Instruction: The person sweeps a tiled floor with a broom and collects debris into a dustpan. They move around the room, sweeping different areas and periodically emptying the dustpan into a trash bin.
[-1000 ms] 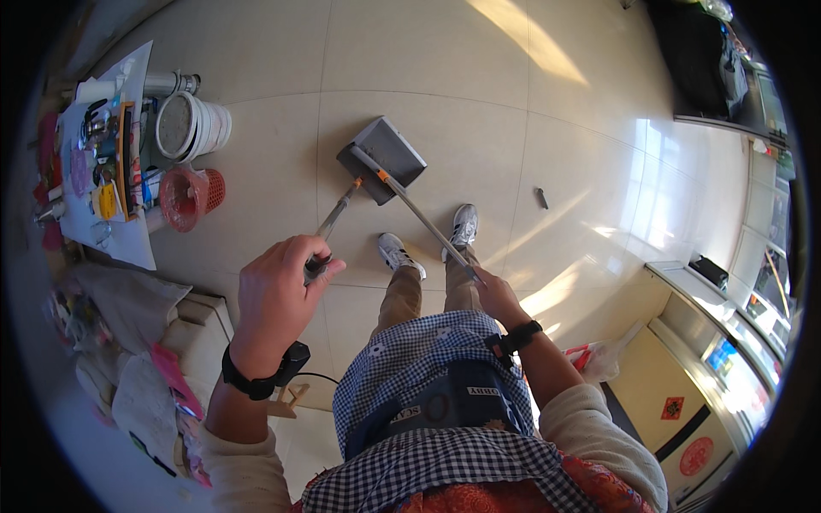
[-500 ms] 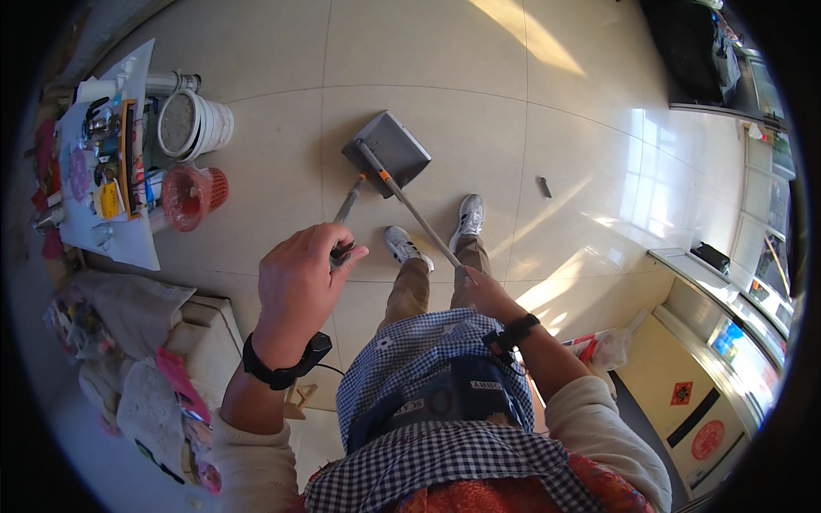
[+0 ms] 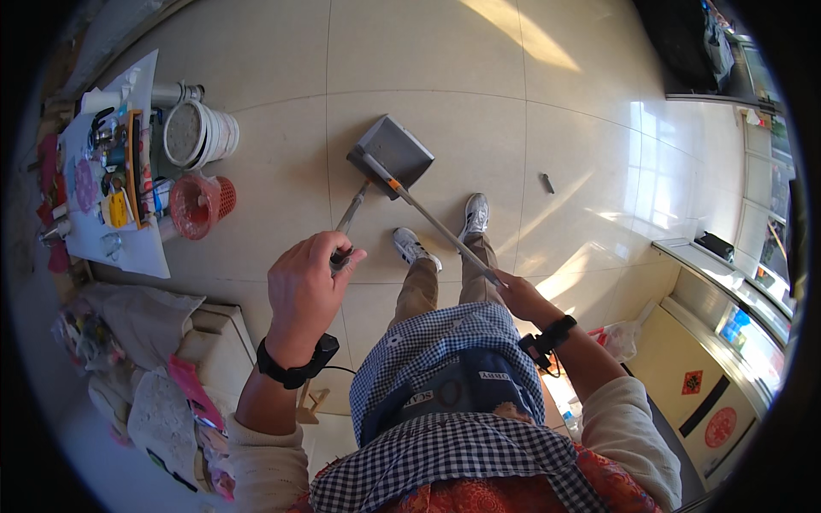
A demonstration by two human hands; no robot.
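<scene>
A grey dustpan [image 3: 402, 154] lies on the tiled floor ahead of my feet. From its near left edge a long grey handle [image 3: 353, 211] rises to my left hand [image 3: 301, 291], which is closed round the top. My right hand [image 3: 523, 299] grips a second long pole, a broom handle [image 3: 446, 232] with an orange joint. The broom handle slants forward and left, so that its lower end lies over the dustpan. Its sweeping head cannot be made out. Both wrists wear black bands.
A small dark object [image 3: 546, 183] lies on the floor to the right. At left stand white buckets [image 3: 224, 137], a red basket [image 3: 195, 209] and a cluttered white table [image 3: 141, 248]. A cloth-covered seat [image 3: 214, 346] is near left; a cream cabinet [image 3: 676, 368] is at right.
My right hand has moved right and slightly back with the broom handle, whose orange joint has shifted slightly. The left hand keeps its grip on the dustpan handle. The whole view has shifted slightly.
</scene>
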